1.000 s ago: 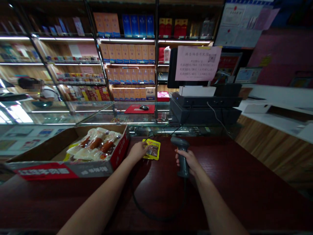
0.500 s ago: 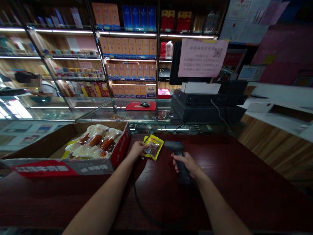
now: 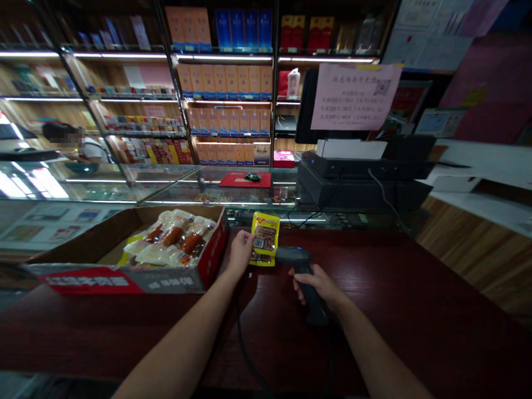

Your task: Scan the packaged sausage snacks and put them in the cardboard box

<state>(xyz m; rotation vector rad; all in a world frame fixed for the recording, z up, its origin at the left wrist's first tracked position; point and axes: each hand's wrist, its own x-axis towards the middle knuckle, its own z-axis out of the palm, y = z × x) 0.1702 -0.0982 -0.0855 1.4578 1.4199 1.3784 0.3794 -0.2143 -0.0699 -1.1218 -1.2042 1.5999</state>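
Observation:
My left hand point(image 3: 242, 250) pinches the left edge of a yellow snack packet point(image 3: 266, 231) with a clear window and a barcode label. The packet is tipped up, and part of another yellow packet point(image 3: 262, 259) shows below it. In my right hand point(image 3: 320, 285) is a dark barcode scanner point(image 3: 296, 255), my fingers wrapped round its handle. The scanner's head points left, close to the packet's right edge. Its cable point(image 3: 241, 338) loops over the dark red-brown counter point(image 3: 374, 321).
An open cardboard box point(image 3: 174, 280) with wrapped sausages point(image 3: 169, 237) stands on the left. Behind the counter are a glass display case point(image 3: 178, 188), a mouse point(image 3: 252, 177) on a red pad and a monitor bearing a pink notice point(image 3: 353, 97). A person point(image 3: 78, 147) is at the far left.
My left hand has raised the yellow packet from the counter and tipped it up. The scanner's head has come nearer to it. The view has shifted slightly left.

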